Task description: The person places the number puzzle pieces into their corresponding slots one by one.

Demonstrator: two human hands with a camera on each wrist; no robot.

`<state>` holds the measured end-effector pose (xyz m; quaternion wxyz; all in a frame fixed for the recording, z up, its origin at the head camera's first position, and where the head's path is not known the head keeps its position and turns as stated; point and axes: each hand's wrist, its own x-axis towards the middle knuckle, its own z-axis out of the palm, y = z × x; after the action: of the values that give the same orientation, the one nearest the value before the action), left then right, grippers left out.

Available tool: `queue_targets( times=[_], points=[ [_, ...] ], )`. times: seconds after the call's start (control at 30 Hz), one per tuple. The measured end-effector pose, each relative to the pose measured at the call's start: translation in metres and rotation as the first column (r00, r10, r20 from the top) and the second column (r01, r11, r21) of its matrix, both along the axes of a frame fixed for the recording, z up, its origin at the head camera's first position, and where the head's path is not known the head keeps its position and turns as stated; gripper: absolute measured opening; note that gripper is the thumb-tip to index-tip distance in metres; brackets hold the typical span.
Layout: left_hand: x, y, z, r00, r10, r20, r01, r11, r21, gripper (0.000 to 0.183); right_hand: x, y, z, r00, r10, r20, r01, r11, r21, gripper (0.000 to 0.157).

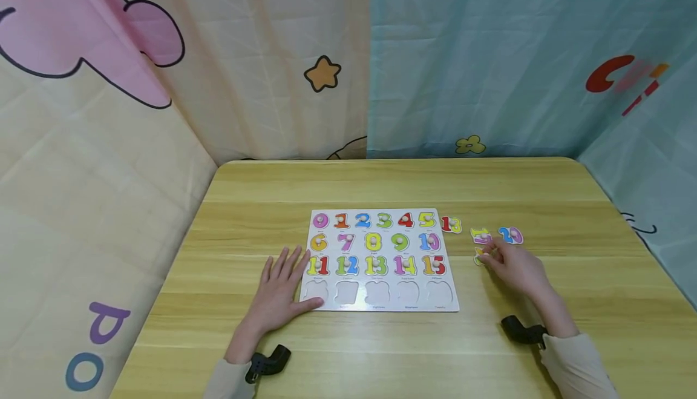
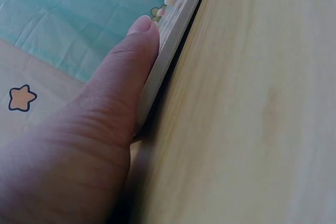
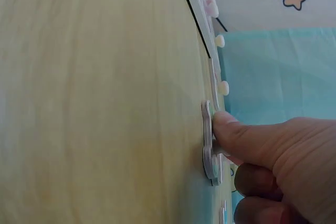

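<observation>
A white number puzzle board [image 1: 378,311] lies on the table, with knobbed number pieces in its upper three rows and recessed outlines along its bottom row. My left hand [image 1: 280,296] rests at the board's left edge, fingers spread and straight. Its thumb [image 2: 123,66] lies along the board's near edge in the left wrist view. Right of the board, my right hand [image 1: 514,269] pinches a number piece [image 3: 207,145] between thumb and fingers. That piece is mostly covered by the hand in the head view, so its number cannot be read.
Beyond the right hand lie a 17 piece [image 1: 481,235] and a blue-and-purple 20 piece [image 1: 510,235]. A red-and-yellow number piece [image 1: 451,224] sits beside the board's upper right edge. The wooden table [image 1: 348,356] meets printed curtains [image 1: 479,54] at the back.
</observation>
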<state>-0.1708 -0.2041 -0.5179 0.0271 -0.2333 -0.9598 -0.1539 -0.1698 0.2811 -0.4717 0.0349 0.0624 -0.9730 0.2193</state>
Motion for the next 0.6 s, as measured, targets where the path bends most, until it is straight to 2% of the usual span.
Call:
queue_targets(
  times=[0.23,0.37,0.5,0.6],
  points=[
    [0.0,0.001,0.002,1.0,-0.001,-0.001,0.001,1.0,-0.006,0.103,0.001,0.001,0.001,1.0,0.011,0.016,-0.011,0.999,0.049,0.023],
    [0.001,0.001,0.003,1.0,0.005,-0.003,-0.005,1.0,-0.005,0.11,0.003,-0.004,-0.001,1.0,0.015,0.005,-0.016,0.993,0.114,0.027],
    [0.002,0.0,0.003,1.0,0.006,-0.005,-0.006,1.0,-0.003,0.113,0.004,-0.02,0.002,0.997,0.024,-0.072,-0.01,0.981,0.196,0.031],
    [0.002,0.0,0.002,1.0,0.004,-0.011,-0.004,1.0,0.003,0.113,0.005,-0.046,0.006,0.989,0.038,-0.144,-0.005,0.975,0.222,0.032]
  ],
)
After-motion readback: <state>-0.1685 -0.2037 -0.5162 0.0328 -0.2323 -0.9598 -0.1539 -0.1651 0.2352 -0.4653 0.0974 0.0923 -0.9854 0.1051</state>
